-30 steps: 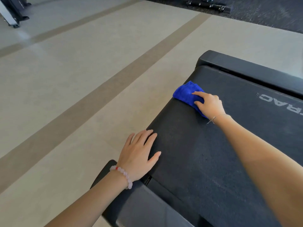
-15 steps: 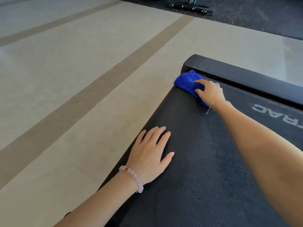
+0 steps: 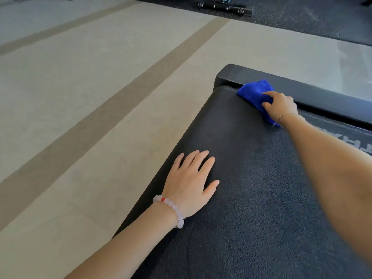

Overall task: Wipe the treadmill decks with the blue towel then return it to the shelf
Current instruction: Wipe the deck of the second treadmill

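The right hand grips the blue towel at the far edge of the treadmill deck. The left hand lies flat on it. The white letters are cut off.

It was a gym: a treadmill deck sat on a pale striped floor, with black rubber matting beyond and what looked like a barbell.

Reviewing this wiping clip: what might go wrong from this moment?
The blue towel sits at the seam where the belt meets the rear cover; a fold might catch there. The left hand rests flat on the belt near its edge; if the belt rolls, that support may slip.
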The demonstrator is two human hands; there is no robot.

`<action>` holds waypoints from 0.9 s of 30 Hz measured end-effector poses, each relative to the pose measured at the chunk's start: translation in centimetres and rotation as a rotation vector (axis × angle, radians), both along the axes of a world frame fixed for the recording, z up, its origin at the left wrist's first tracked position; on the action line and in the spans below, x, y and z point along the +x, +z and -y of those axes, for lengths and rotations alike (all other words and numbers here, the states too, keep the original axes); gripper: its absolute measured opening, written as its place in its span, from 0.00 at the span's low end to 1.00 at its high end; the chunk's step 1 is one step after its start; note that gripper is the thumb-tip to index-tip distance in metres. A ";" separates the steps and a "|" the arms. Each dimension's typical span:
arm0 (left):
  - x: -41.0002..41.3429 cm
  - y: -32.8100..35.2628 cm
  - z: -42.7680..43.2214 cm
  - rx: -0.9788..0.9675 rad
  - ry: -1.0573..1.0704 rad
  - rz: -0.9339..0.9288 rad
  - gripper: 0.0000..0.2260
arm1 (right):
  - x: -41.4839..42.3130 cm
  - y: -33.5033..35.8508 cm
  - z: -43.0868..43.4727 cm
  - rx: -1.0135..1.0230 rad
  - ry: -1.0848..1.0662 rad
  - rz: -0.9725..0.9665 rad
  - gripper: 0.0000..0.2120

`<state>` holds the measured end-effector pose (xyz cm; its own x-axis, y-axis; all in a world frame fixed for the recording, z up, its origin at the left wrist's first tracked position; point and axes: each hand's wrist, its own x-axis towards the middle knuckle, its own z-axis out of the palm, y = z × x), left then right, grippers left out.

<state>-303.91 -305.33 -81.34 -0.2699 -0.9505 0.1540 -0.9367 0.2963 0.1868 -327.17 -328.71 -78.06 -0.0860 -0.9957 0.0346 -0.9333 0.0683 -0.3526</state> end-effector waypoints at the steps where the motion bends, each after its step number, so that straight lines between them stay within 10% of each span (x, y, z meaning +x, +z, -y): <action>1: 0.0 -0.1 0.1 0.003 0.004 -0.001 0.25 | -0.4 0.0 0.0 0.002 -0.013 0.005 0.19; 27: 1.6 3.3 -7.8 0.239 0.003 0.018 0.25 | 0.9 1.0 -17.2 0.043 0.225 0.041 0.19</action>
<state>-302.35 -297.52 -78.06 -0.2674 -0.9602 -0.0808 -0.9414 0.2425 0.2343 -326.28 -311.52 -77.07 0.1381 -0.9904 -0.0067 -0.9114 -0.1244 -0.3922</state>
